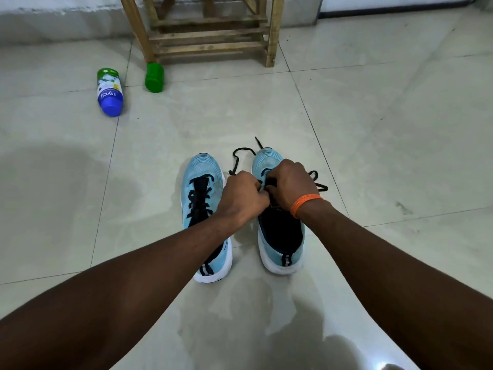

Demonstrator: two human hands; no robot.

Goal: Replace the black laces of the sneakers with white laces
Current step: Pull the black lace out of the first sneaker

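Left hand [241, 198] and right hand [289, 186], both curled on the black lace [241, 149] atop the right sneaker [282, 252].

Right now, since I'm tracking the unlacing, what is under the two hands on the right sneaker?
The left hand and right hand cover the lacing of the right sneaker. Loose black lace trails out by the toe and rightward. Eyelets beneath are hidden.

a thin orange band [305, 205] circles the wrist of the right hand [289, 184], forearms bare.
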